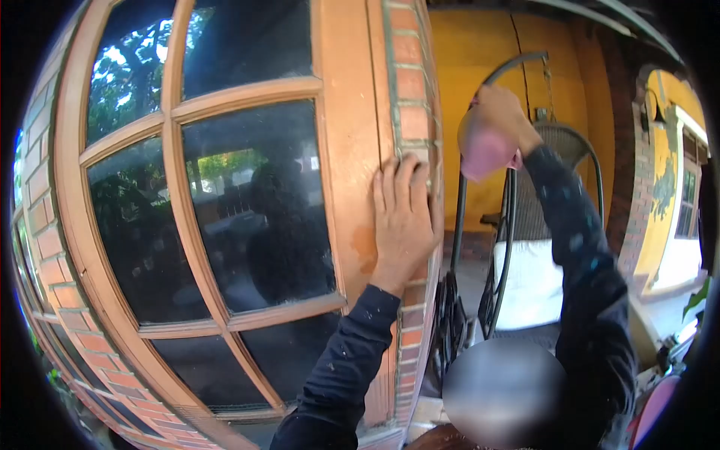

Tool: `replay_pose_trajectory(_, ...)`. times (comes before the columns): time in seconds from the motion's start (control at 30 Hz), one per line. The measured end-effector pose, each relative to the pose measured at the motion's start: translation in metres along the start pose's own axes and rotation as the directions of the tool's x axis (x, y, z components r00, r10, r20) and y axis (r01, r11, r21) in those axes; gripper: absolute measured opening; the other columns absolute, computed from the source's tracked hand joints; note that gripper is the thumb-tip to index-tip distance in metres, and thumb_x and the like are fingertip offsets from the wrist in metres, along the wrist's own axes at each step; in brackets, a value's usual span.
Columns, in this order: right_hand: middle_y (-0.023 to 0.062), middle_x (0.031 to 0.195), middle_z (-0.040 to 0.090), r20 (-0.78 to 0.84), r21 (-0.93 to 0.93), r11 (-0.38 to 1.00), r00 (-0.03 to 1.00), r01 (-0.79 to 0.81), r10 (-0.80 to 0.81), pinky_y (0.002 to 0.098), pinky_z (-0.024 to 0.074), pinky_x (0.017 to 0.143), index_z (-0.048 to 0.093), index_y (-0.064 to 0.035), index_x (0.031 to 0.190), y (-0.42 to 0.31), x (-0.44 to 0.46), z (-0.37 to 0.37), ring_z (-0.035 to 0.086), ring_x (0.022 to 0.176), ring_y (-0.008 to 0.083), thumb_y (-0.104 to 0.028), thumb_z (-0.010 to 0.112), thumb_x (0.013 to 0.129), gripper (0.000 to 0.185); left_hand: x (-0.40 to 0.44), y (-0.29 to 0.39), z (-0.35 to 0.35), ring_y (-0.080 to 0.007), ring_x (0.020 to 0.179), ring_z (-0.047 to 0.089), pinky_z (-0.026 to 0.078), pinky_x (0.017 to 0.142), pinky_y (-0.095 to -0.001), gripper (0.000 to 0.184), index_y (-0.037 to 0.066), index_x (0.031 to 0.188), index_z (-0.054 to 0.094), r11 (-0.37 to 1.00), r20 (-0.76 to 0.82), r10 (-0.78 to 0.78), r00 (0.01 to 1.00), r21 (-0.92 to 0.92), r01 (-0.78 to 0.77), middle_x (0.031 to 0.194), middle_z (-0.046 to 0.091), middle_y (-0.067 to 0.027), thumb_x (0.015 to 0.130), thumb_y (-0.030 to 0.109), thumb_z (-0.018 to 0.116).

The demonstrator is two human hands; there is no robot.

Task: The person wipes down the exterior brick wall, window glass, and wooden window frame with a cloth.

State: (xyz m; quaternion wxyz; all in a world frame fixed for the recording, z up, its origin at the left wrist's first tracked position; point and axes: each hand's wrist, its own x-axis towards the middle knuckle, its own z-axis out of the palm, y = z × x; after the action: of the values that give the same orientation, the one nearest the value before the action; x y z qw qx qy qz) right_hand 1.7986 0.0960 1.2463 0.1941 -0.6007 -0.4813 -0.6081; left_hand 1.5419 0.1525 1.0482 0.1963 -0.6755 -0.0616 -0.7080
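Note:
My left hand (405, 202) lies on the orange wooden window frame (352, 172), its fingers stretched up and over toward the brick edge (411, 84). Nothing is held in it. Raised at the upper right, my right hand (501, 112) is closed around a pink cloth (487, 156), which hangs below the fingers and is partly blurred. Behind that hand stands a dark curved metal frame with a chain (549, 82). The cloth is apart from the window in this view. Dark glass panes (255, 195) reflect trees and a dark figure.
A hanging wicker chair (564, 146) with a white cushion (527, 285) stands right of the brick corner. A yellow wall (480, 52) rises behind it. A blurred round patch (504, 391) covers the lower middle. A white-framed window (682, 217) is farther right.

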Motion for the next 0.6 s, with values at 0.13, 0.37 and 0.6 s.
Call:
replay_pose_trajectory(0.13, 0.0183, 0.094, 0.074, -0.244, 0.183, 0.973, 0.952, -0.141, 0.184, 0.0487, 0.0581, 0.076, 0.071, -0.0073, 0.104, -0.008, 0.013, -0.039, 0.072, 0.087, 0.0395, -0.02, 0.059, 0.097, 0.02, -0.003, 0.002, 0.001, -0.0407, 0.146, 0.035, 0.02, 0.125, -0.0571, 0.055, 0.0, 0.139, 0.052, 0.999, 0.041, -0.037, 0.998, 0.02, 0.037, 0.149, 0.046, -0.017, 0.089, 0.019, 0.062)
replay_pose_trajectory(0.37, 0.0149, 0.101, 0.07, -0.609, 0.344, 0.873, 0.79, 0.345, -0.072, 0.0442, 0.0572, 0.074, 0.068, -0.0087, 0.099, -0.095, 0.117, -0.128, 0.07, 0.09, 0.0372, -0.015, 0.063, 0.093, 0.009, -0.005, 0.001, 0.002, -0.0407, 0.146, 0.037, 0.021, 0.124, -0.056, 0.052, 0.001, 0.139, 0.052, 0.998, 0.035, -0.056, 0.998, -0.01, 0.057, 0.148, 0.048, -0.0166, 0.09, 0.018, 0.063)
replay_pose_trajectory(0.6, 0.0151, 0.09, 0.073, -0.467, -0.072, 0.97, 0.851, 0.233, -0.239, 0.0485, 0.0576, 0.061, 0.071, -0.0088, 0.106, -0.071, 0.138, -0.075, 0.073, 0.075, 0.0348, -0.015, 0.061, 0.092, 0.019, -0.004, -0.004, -0.002, -0.0417, 0.143, 0.039, 0.022, 0.124, -0.0554, 0.049, 0.001, 0.138, 0.053, 0.996, 0.026, -0.066, 0.998, -0.061, 0.067, 0.146, 0.05, -0.0182, 0.091, 0.017, 0.062)
